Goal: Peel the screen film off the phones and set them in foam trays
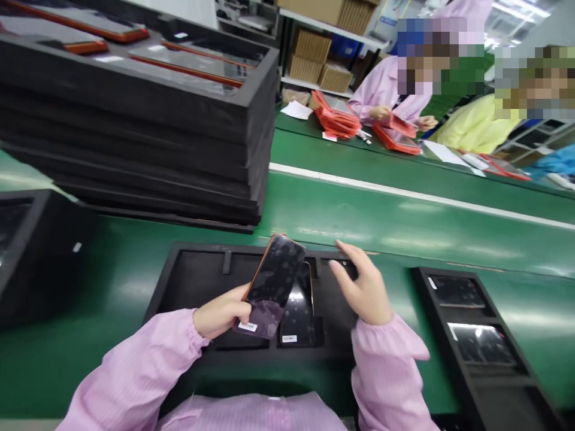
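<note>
A smartphone [278, 278] with a dark screen and an orange edge is gripped in my left hand [224, 312], thumb on its lower front near a white label. It is tilted above a black foam tray [193, 281] in front of me. Partly behind it, a second smartphone [299, 317] lies in the tray's middle compartment, with a white label at its lower end. My right hand [363, 284] hovers over the tray's right compartment, thumb and fingers apart, holding nothing. What lies under that hand is mostly hidden.
Tall stacked black foam trays [179, 131] holding orange-edged phones rise at the back left. Another foam tray [467, 359] with two phones lies right; a black foam block [54, 251] stands left. Across the green bench [404, 215], a co-worker in pink [377, 87] handles red sleeves [336, 117].
</note>
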Action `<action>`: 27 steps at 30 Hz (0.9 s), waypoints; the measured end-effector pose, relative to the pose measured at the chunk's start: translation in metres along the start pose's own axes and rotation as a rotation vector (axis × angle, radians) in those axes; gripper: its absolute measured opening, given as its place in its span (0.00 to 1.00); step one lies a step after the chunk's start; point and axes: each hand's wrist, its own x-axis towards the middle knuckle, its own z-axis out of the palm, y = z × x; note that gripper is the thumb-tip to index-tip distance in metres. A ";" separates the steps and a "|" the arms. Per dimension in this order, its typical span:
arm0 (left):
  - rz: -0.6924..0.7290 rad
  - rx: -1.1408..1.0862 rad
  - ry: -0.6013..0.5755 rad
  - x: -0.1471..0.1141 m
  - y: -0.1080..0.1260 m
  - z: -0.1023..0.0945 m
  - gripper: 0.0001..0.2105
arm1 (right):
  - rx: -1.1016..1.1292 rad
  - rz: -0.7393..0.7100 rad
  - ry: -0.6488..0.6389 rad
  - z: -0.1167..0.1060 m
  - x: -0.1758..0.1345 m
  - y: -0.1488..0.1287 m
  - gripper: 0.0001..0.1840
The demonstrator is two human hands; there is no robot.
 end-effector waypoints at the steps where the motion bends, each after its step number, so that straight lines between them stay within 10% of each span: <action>1: -0.013 -0.044 -0.011 0.001 -0.001 0.000 0.30 | 0.096 -0.047 -0.071 0.017 0.016 -0.016 0.23; 9: -0.112 -0.398 -0.216 0.006 -0.003 -0.003 0.24 | 0.444 0.007 -0.045 0.096 0.037 -0.045 0.13; 16: -0.128 -0.395 -0.320 0.009 -0.008 -0.006 0.31 | 0.582 0.059 0.010 0.104 0.031 -0.041 0.06; 27: -0.098 -0.491 -0.346 0.007 -0.012 -0.011 0.27 | 1.296 0.528 -0.152 0.101 0.036 -0.044 0.11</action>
